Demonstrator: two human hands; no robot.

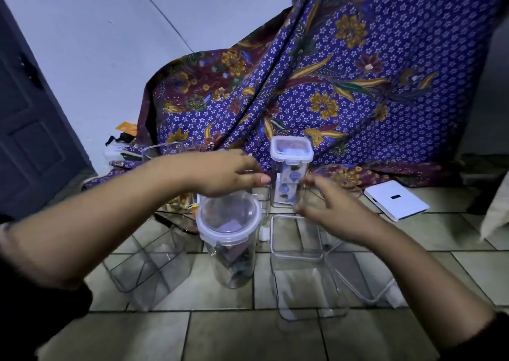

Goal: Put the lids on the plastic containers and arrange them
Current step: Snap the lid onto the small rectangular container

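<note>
A round clear container (234,261) with its lid (228,220) on stands at the centre of the tiled floor. My left hand (228,172) hovers just above that lid, fingers spread, holding nothing. Behind it to the right stands a tall square container (286,192) closed by a clip lid (291,150). My right hand (333,212) is blurred, its fingers apart, beside the tall container and over the back rim of an open square container (300,256). Another lidless clear container (146,261) leans at the left.
A patterned purple cloth (344,79) drapes over something behind the containers. A white flat box (396,199) lies on the tiles at the right. One more clear container (165,150) stands at the back left, near a dark door (30,129). Clear plastic (363,280) lies right of the open square container.
</note>
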